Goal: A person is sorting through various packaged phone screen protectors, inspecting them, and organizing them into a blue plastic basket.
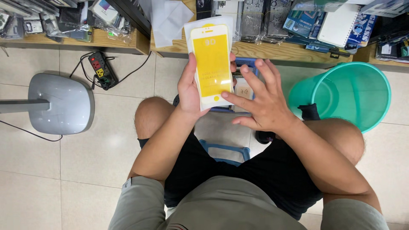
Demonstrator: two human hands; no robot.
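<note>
Now left hand [189, 87] fingers clasp yellow screen protector [211, 64]; right hand [264, 104] fingers spread, thumb touching it.

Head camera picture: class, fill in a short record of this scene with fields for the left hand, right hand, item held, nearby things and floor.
left hand: the left hand grips the screen protector
right hand: the right hand is spread open, thumb tip on the protector's lower edge
item held: white-framed screen protector with a yellow film, upright
nearby things: teal bucket, power strip, grey fan base
floor: pale floor tiles
</note>
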